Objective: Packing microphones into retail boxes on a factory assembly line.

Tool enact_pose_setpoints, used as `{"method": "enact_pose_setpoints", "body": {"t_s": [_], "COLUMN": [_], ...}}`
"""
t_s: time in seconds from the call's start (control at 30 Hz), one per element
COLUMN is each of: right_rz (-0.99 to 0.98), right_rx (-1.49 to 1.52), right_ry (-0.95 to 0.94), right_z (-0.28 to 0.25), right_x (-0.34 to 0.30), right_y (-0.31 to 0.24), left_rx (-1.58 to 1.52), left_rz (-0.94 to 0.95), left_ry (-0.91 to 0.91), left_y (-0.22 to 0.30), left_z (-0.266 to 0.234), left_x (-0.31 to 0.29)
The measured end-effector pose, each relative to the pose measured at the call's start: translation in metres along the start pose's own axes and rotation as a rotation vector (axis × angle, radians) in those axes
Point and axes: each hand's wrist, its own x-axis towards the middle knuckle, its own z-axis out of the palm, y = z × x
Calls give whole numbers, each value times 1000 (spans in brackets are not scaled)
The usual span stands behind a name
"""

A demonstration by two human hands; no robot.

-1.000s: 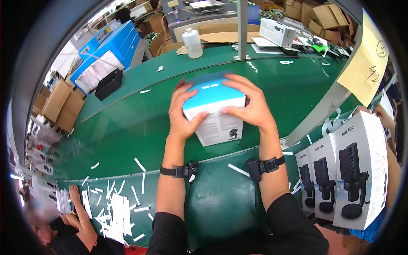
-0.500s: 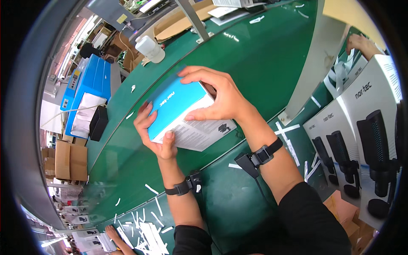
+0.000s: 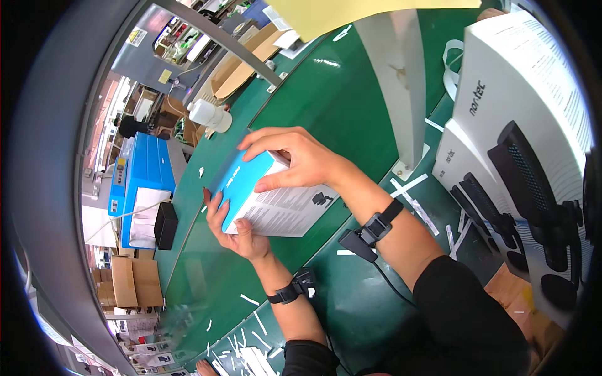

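Observation:
Between my two hands is a small carton (image 3: pixel 285 213) with a bright blue top face and white sides carrying grey print and a little dark picture. It is held tilted above the green worktop (image 3: pixel 307 250). My left hand (image 3: pixel 241 233) grips its near left end, thumb on the white side and fingers along the blue face's edge. Across the far end, my right hand (image 3: pixel 301 160) is closed with its thumb on the edge between blue and white and its fingers over the top. The carton's underside and far side are hidden.
Tall white boxes with microphone pictures (image 3: pixel 467 119) stand at the right, beside a grey post (image 3: pixel 401 81). White paper strips (image 3: pixel 254 360) lie near the front. A white bottle (image 3: pixel 210 116), blue machine (image 3: pixel 153 163) and black box (image 3: pixel 165 225) are at left. Another person's hand (image 3: pixel 204 368) shows below.
The head view has swung, so the surroundings shift and tilt. The carton, still in both hands, sits a little lower and further left in the picture, with less of its blue face showing.

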Motion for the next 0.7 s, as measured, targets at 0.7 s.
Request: {"method": "enact_pose_setpoints", "body": {"t_s": [0.7], "right_rz": [13], "right_rx": [36], "right_ry": [37], "right_z": [3], "right_x": [-1], "right_y": [-1], "left_rx": [129], "left_rz": [43], "left_ry": [132], "left_y": [10], "left_z": [15], "left_x": [4]}}
